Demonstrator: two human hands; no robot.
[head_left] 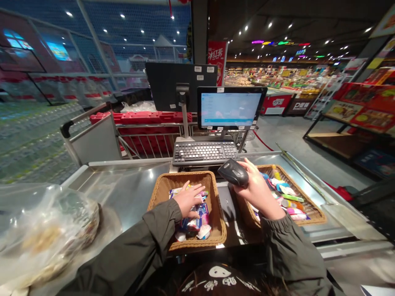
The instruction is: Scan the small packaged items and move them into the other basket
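R hand (258, 192) is wrapped round a black, rounded plastic handheld scanner (233, 172), held up over the gap btwn the two baskets. Grip is at the rear, prob. so the broad nose stays uncovered; nose faces L, toward the L basket side. Grip itself is partly hidden by the palm.

L hand (189, 200) is palm-down w/ fingers spread over small, shiny, multicoloured packets (202, 211) in a tan woven rectangular basket (217, 205). It looks unclenched & holding nothing, prob. to keep several packets within reach; can't tell if the fingertips touch any, b/c the undersides are hidden.

That basket sits right in front of the body, likely for an easy reach; its raised walls keep the loose packets together. A second tan woven basket (319, 216), w/ more bright, mixed small items (286, 189), stands to the R, partly behind the R forearm.

Black keyboard w/ pale keys (205, 151) & lit black-framed monitor (230, 109) are beyond the baskets, monitor facing the person, presumably for reading. Clear, crinkled plastic bag (55, 222) lies far L on the silvery metal counter (123, 193), well apart from both hands.
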